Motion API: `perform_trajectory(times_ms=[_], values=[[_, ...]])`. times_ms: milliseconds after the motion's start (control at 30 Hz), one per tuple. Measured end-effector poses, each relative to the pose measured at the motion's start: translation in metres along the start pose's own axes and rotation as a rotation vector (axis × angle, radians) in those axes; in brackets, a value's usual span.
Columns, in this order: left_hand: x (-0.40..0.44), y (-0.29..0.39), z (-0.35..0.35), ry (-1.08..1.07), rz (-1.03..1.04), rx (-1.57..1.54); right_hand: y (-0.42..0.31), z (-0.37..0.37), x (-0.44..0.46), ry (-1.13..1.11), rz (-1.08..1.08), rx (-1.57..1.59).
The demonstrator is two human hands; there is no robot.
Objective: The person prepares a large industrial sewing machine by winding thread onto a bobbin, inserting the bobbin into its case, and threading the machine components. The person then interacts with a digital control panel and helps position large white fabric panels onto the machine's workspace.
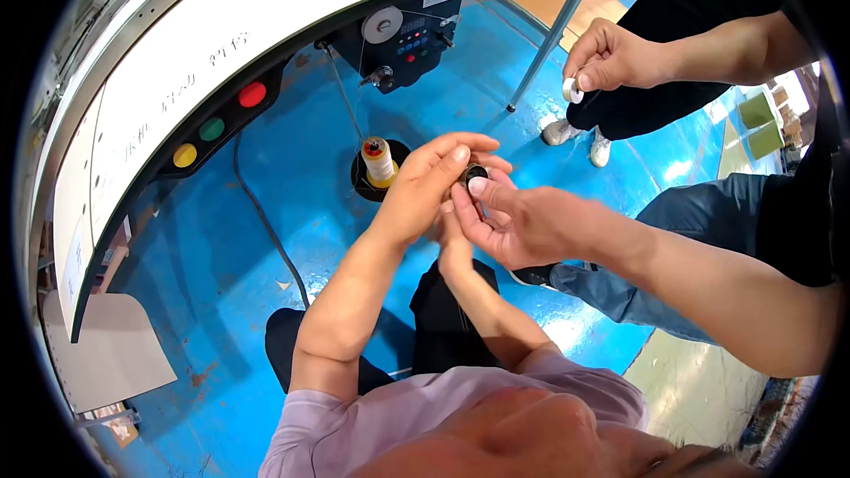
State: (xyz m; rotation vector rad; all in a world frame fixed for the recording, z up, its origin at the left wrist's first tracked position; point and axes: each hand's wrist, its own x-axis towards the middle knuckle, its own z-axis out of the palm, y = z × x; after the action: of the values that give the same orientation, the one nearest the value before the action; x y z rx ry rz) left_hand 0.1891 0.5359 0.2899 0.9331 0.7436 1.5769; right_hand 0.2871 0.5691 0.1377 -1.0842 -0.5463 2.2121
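Note:
A small dark round part (476, 175) with a metallic rim is at the centre, among several hands. My left hand (429, 179) curls around its left side, thumb and fingers against it. Just below is my right hand (454, 246), its fingers largely hidden behind a co-worker's hand (527, 223). That co-worker reaches in from the right, with a thumb on the dark part. Another hand (624, 57) at the upper right, not mine, pinches a small white spool (573, 90).
Behind my left hand stands a thread cone (378, 162) on a dark round base. A white panel (190, 44) curves overhead, with red, green and yellow buttons (212, 129). A black control box (412, 40) hangs below it. A cable (266, 221) crosses the blue floor.

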Motion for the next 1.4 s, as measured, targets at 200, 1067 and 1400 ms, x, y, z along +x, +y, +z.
perform_trajectory(times_ms=[200,1067,1400], values=[[-0.022,-0.010,-0.009,-0.035,-0.061,-0.091,-0.176,0.073,-0.109,0.667,1.440,1.706],[-0.011,-0.005,-0.016,0.284,0.024,-0.203,-0.171,0.068,-0.057,-0.477,-0.644,0.050],[0.001,0.012,-0.002,0.302,0.140,0.268,-0.103,0.076,-0.054,-0.506,-0.417,0.143]])
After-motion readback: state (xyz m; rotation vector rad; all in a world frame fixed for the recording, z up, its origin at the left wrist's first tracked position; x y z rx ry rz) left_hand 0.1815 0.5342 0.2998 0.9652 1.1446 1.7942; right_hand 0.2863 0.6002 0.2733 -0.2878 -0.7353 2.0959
